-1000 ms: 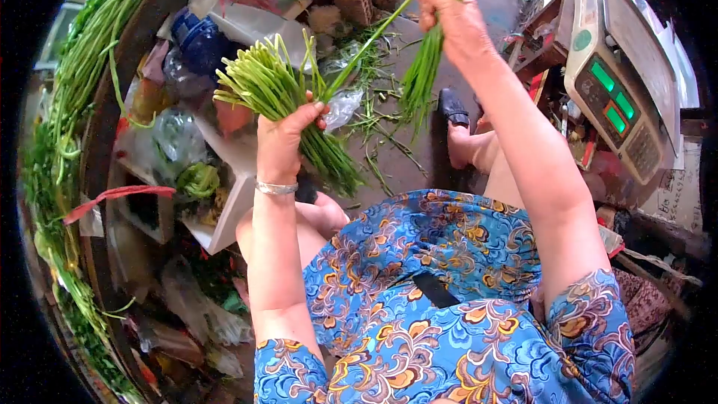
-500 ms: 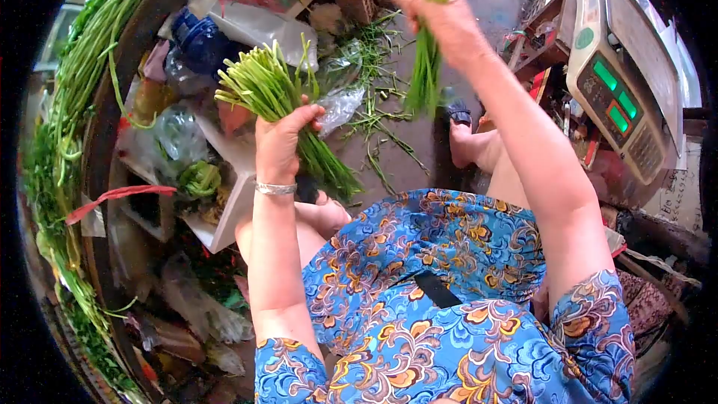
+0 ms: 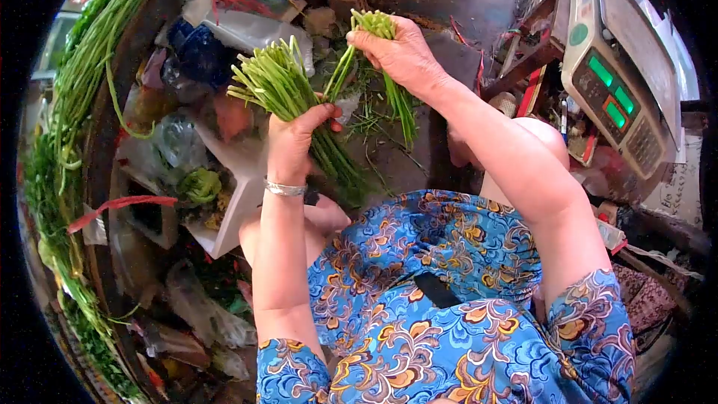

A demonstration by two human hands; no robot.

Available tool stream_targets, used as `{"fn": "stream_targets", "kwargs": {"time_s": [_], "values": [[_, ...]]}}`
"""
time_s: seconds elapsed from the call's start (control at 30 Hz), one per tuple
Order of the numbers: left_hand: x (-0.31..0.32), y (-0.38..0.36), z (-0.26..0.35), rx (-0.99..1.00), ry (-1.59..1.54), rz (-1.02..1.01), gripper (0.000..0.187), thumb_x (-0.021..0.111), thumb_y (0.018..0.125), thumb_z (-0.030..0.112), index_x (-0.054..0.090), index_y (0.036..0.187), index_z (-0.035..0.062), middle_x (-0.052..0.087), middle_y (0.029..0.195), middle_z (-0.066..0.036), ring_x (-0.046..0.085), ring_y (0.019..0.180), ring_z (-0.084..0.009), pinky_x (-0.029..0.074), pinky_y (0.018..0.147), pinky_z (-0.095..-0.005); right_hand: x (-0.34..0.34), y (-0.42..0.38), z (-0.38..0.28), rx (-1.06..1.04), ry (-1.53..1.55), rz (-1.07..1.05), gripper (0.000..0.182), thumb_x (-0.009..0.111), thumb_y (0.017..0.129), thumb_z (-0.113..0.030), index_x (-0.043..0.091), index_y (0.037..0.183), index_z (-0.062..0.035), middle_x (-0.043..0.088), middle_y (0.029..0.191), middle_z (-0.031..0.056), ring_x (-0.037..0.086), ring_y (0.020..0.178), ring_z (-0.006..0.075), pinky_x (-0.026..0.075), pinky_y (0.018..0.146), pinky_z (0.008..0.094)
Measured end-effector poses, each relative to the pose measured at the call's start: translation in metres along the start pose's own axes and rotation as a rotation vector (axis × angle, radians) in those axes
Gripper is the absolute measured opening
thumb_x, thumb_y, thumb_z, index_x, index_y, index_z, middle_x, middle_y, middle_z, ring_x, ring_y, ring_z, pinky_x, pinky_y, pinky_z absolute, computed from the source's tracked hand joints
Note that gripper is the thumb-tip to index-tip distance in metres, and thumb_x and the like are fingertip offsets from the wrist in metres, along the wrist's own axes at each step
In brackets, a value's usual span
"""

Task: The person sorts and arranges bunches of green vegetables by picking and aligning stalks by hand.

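A thick bunch of green vegetable stalks [image 3: 275, 82] is wrapped in my left hand [image 3: 298, 138], pale cut ends pointing up and left and darker, thinner ends hanging down behind. My right hand [image 3: 402, 60] is closed around a smaller bunch of green stalks [image 3: 372, 24], up and to the right of the other. The dark lower part of this small bunch hangs below the fingers. One or two stalks stretch from my right hand down to the thumb of my left hand. Loose green trimmings [image 3: 366, 116] lie on the floor between and below the hands.
Long green stalks [image 3: 112, 37] drape along a curved edge at left, with a red strip [image 3: 120, 206]. Plastic bags [image 3: 179, 138], a blue container [image 3: 198, 49] and a white foam piece [image 3: 232, 202] clutter the left side. A lit digital scale [image 3: 613, 90] stands at right.
My right hand has come left and down with its small bunch, closer to the other bunch. The left hand has shifted slightly right. A stalk or two now spans between the hands.
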State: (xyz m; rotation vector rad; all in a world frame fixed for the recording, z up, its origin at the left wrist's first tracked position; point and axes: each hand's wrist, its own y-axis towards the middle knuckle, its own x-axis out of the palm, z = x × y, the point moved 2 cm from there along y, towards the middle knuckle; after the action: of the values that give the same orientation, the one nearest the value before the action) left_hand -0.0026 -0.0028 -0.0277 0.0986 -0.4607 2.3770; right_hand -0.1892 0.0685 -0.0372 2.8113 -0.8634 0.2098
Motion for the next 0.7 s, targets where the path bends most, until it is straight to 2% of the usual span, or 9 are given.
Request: {"fn": "stream_targets", "kwargs": {"time_s": [0.03,0.13,0.17,0.43,0.53,0.6,0.67,0.7], "values": [[0.002,-0.002,0.002,0.000,0.012,0.012,0.014,0.063,0.077,0.000,0.060,0.091,-0.0028,0.066,0.076,-0.013,0.061,0.059,-0.0197,0.051,0.055,-0.0280,-0.003,0.003,0.001,0.050,-0.033,0.027,0.011,0.067,0.083,-0.013,0.063,0.083,-0.0027,0.060,0.073,-0.0038,0.050,0.065,0.0049,0.042,0.059,0.0239],[-0.004,-0.001,0.001,-0.005,0.057,0.046,0.013,0.063,0.077,0.001,0.060,0.090,-0.0024,0.066,0.076,-0.013,0.061,0.059,-0.0194,0.051,0.055,-0.0280,-0.016,0.009,-0.009,-0.035,-0.019,0.114,0.013,0.068,0.083,-0.016,0.063,0.086,-0.0040,0.058,0.070,-0.0049,0.050,0.064,0.0051,0.042,0.057,0.0242],[-0.005,-0.002,0.002,-0.002,0.056,0.048,0.013,0.063,0.077,0.001,0.060,0.090,-0.0024,0.066,0.076,-0.013,0.061,0.059,-0.0194,0.051,0.055,-0.0280,-0.026,0.014,-0.006,-0.006,-0.065,0.119,0.013,0.068,0.083,-0.016,0.064,0.086,-0.0050,0.056,0.067,-0.0055,0.049,0.060,0.0054,0.041,0.054,0.0243],[-0.016,-0.005,0.004,0.060,0.101,0.047,0.010,0.064,0.077,-0.003,0.059,0.085,-0.0032,0.064,0.077,-0.010,0.061,0.060,-0.0173,0.051,0.053,-0.0267,-0.072,0.026,-0.023,-0.130,-0.023,0.336,0.013,0.069,0.082,-0.015,0.061,0.076,-0.0068,0.054,0.061,-0.0021,0.049,0.051,0.0083,0.038,0.047,0.0235],[-0.026,-0.007,0.001,0.026,0.071,0.144,0.018,0.068,0.074,0.003,0.060,0.089,-0.0020,0.065,0.075,-0.010,0.061,0.059,-0.0174,0.050,0.053,-0.0264,-0.100,0.032,-0.024,-0.165,-0.052,0.440,0.014,0.069,0.080,-0.017,0.061,0.073,-0.0076,0.056,0.061,-0.0012,0.049,0.050,0.0093,0.039,0.047,0.0250],[-0.033,-0.006,0.001,0.039,0.035,0.143,0.019,0.069,0.073,0.002,0.059,0.089,-0.0019,0.065,0.074,-0.010,0.061,0.059,-0.0180,0.050,0.052,-0.0259,-0.117,0.034,-0.032,-0.149,-0.111,0.424,0.013,0.068,0.081,-0.017,0.062,0.075,-0.0070,0.061,0.067,0.0007,0.055,0.056,0.0102,0.045,0.054,0.0259],[-0.040,-0.006,0.001,0.053,0.080,0.179,0.020,0.070,0.073,0.001,0.058,0.089,-0.0018,0.064,0.073,-0.010,0.061,0.059,-0.0185,0.050,0.051,-0.0260,-0.127,0.030,-0.040,-0.088,-0.163,0.591,0.016,0.063,0.084,-0.022,0.059,0.073,-0.0117,0.053,0.059,-0.0002,0.050,0.053,0.0099,0.039,0.049,0.0250],[-0.042,-0.006,0.000,0.056,0.098,0.233,0.018,0.065,0.076,0.000,0.057,0.091,-0.0032,0.064,0.074,-0.013,0.059,0.056,-0.0172,0.048,0.050,-0.0260,-0.134,0.030,-0.044,-0.072,-0.078,0.641,0.020,0.063,0.084,-0.023,0.058,0.069,-0.0118,0.050,0.055,-0.0009,0.048,0.051,0.0097,0.037,0.049,0.0250]]}}
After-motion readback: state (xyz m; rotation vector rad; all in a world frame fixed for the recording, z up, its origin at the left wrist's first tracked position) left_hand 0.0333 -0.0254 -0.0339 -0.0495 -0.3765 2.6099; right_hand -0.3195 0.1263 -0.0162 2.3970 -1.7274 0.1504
